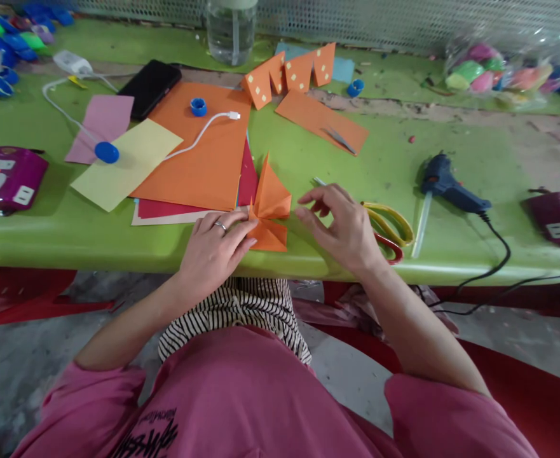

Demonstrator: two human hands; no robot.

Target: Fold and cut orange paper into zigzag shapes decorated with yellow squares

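A creased piece of orange paper (271,198) stands partly folded up at the table's near edge, with one pointed flap upright. My left hand (220,242), with a ring on one finger, grips its left side between thumb and fingers. Just to the right of the paper hovers my right hand (339,222), its fingers curled and thumb apart from them, holding nothing that shows. Beside and partly behind that hand lie yellow-handled scissors (389,222) and a red handle (391,249).
Orange sheets (198,143) lie stacked beyond my left hand, under a white cable and blue cap (198,107). Folded dotted orange paper (292,73) stands farther back. A glue gun (451,184) with its cord is at right, a phone (150,89) at back left.
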